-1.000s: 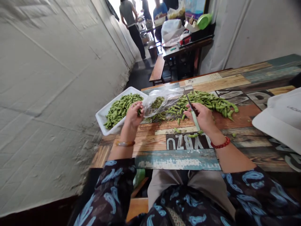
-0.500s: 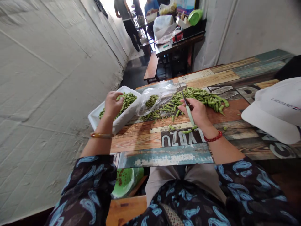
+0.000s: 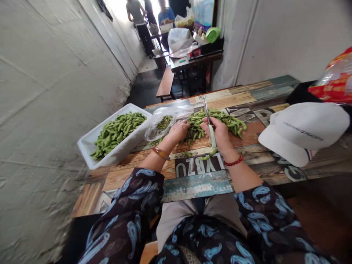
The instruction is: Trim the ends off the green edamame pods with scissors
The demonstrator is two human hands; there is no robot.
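Observation:
My right hand (image 3: pixel 220 135) is closed around the pale green handle of a knife (image 3: pixel 212 136), its narrow metal blade pointing away from me. My left hand (image 3: pixel 179 131) is at the left edge of a pile of green edamame pods (image 3: pixel 229 123) on the table, fingers curled down and together. What its fingertips grip is hidden. To the left, a white plastic tub (image 3: pixel 83 143) holds many more pods (image 3: pixel 118 132). Between tub and pile, a clear plastic bag (image 3: pixel 151 132) contains small green trimmings (image 3: pixel 165 123). A few loose pods (image 3: pixel 205 158) lie nearer to me.
A white cap (image 3: pixel 297 128) rests on the wood-patterned table (image 3: pixel 198 187) at right, with a red packet (image 3: pixel 334 80) behind it. The wall (image 3: pixel 41 110) runs close on the left. Beyond stand a bench (image 3: pixel 165 81), a loaded second table (image 3: pixel 189 63) and several people.
My left hand has left the tub and moved right to the pod pile. The knife stays in my right hand. The view has shifted, showing more of the tub and cap.

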